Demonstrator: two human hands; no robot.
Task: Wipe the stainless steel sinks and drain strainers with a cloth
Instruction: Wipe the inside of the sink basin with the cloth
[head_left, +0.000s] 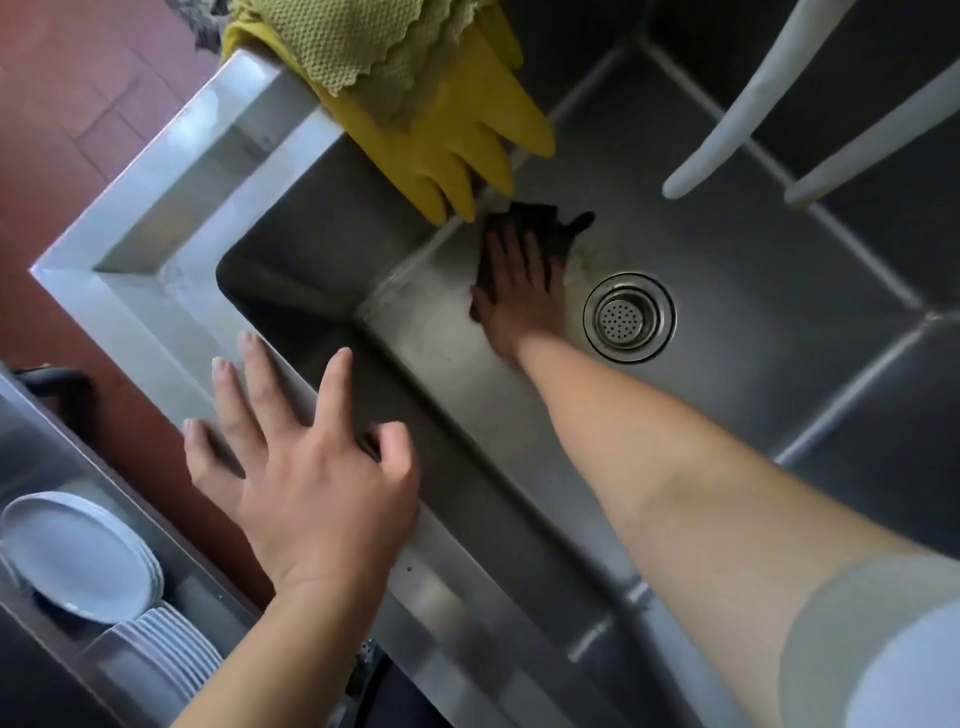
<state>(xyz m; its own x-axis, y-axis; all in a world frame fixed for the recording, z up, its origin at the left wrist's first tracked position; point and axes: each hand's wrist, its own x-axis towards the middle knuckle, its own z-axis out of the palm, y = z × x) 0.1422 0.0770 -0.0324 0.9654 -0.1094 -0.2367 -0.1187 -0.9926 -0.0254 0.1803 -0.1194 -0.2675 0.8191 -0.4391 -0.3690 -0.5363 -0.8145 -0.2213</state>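
Right hand (519, 291): fingers flat, pressing dark cloth (540, 228) on sink floor (727, 291)
Left hand (301, 467): fingers spread, empty
Risk: cloth snagging drain strainer (627, 317), bunching

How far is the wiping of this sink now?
Nothing looks finished yet. In hand: the right hand presses a dark cloth on the sink floor beside the strainer; the left hand rests on the rim. Left: brownish marks by the strainer, the strainer itself and the walls.
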